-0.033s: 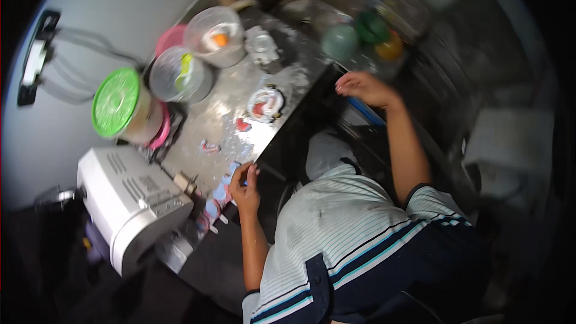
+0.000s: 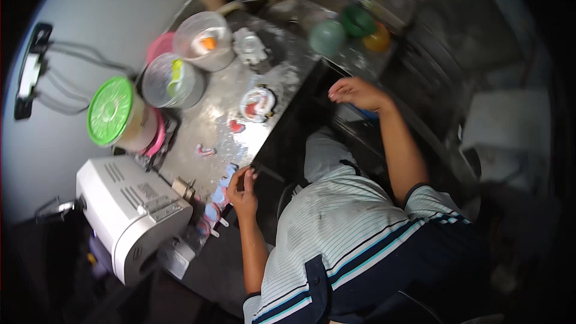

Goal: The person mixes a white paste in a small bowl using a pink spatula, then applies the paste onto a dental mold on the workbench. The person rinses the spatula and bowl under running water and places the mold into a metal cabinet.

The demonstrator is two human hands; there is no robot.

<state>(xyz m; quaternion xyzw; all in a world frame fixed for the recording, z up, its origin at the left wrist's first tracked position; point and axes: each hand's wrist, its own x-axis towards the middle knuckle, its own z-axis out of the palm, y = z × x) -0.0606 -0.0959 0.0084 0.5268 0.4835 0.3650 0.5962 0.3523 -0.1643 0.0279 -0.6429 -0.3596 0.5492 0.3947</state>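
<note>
My left hand is at the table's front edge, beside a row of blue and pink dental impressions in trays with white handles. Its fingers are bent together around a small dark spot at the tips, too small to name. My right hand hangs in the air off the table edge, fingers loosely stretched and nothing in them. Between the two hands, on the metal tabletop, lies a round mould filled with white and red material. Nearby are a red curved piece and a small red-and-white one.
Two clear tubs and a green-lidded bucket stand along the wall. A white machine is at the left. White plaster-like pieces lie farther back, near green and orange bowls. A power strip hangs on the wall.
The whole view has shifted slightly, with the table things sliding left in the picture. Both hands keep nearly the same poses.
</note>
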